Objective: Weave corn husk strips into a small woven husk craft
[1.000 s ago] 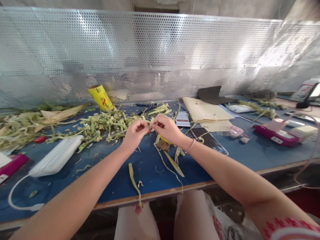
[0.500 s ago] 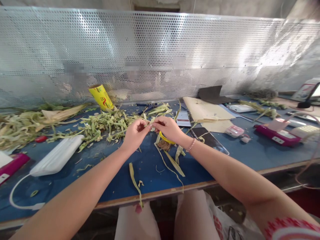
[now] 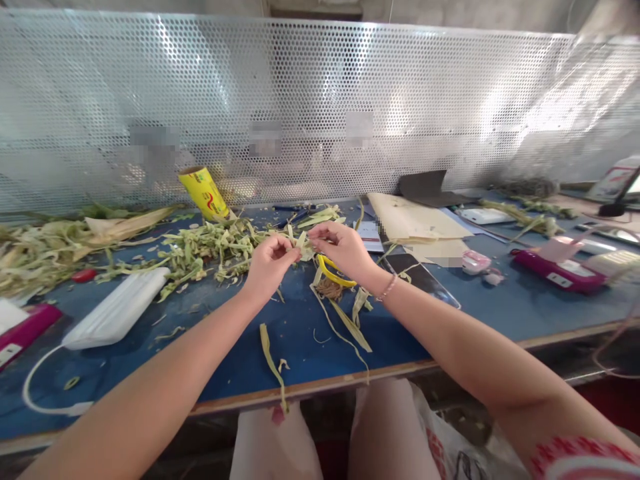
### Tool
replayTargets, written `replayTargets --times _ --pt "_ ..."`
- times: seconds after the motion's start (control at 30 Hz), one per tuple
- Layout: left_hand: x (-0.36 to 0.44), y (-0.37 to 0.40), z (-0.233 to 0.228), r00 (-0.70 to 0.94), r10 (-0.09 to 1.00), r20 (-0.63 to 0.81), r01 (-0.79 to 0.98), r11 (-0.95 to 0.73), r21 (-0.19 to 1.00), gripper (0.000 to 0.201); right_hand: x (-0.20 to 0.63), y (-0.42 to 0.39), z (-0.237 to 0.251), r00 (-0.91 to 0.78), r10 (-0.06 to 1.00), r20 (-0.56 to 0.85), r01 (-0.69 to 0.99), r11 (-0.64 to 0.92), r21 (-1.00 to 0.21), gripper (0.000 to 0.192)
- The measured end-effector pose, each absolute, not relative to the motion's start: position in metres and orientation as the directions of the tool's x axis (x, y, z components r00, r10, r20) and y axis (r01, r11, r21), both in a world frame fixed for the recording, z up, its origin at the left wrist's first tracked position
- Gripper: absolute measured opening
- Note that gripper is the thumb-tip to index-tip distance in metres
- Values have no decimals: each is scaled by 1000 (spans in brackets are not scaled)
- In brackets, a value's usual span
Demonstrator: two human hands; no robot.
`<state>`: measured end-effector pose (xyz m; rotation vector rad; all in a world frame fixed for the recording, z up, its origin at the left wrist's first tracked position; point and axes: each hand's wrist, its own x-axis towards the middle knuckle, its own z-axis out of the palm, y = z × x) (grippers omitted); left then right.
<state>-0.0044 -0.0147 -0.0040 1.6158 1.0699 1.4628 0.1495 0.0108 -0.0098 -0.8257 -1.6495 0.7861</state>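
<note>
My left hand (image 3: 274,265) is closed in a pinch on a pale green husk strip (image 3: 301,244), whose ends fan out above the fingertips. Close by on the right, my right hand (image 3: 344,252) has its fingers curved and slightly apart, with the tips beside that strip; whether they touch it is hard to see. Beneath the right hand is a yellow ring (image 3: 330,272), partly covered by it, over a coil of brown fibre (image 3: 330,289). Loose dry strips (image 3: 353,328) lie toward the table edge, and another strip (image 3: 270,357) hangs over it.
Behind my left hand lies a heap of knotted green husk pieces (image 3: 213,250), with a yellow tube (image 3: 204,193) standing tilted behind. A white corded device (image 3: 117,310) is at left. Right are a dark phone (image 3: 425,280), brown paper (image 3: 417,220) and a magenta box (image 3: 555,270). Perforated metal (image 3: 300,87) screens the back.
My hands have parted slightly, and the right fingers have loosened and lifted. More of the pale strip shows between them, and more of the yellow ring is visible.
</note>
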Motion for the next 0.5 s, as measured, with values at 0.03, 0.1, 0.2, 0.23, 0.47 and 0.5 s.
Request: replayTargets --times 0.03,0.1,0.2,0.23,0.47,0.5 --pt "-4 -15 -4 32 909 416 115 -417 901 16 149 10 -9 -167 844 509 108 529 -842 11" --pt "-3 -15 -5 39 914 404 112 -405 907 17 149 8 -7 -150 844 515 89 530 -843 10" --pt "-4 -11 -8 8 934 358 60 -358 932 17 148 3 -7 -148 798 584 153 602 -784 11" --pt "-4 -10 -9 2 939 345 43 -345 938 17 148 2 -7 -157 776 611 182 631 -754 11" --pt "-2 -14 -7 46 941 336 125 -340 932 22 148 -3 -9 -287 622 729 294 781 -551 14" --pt "-1 -15 -7 66 938 339 138 -345 928 22 148 -3 -9 -312 602 735 299 796 -526 15"
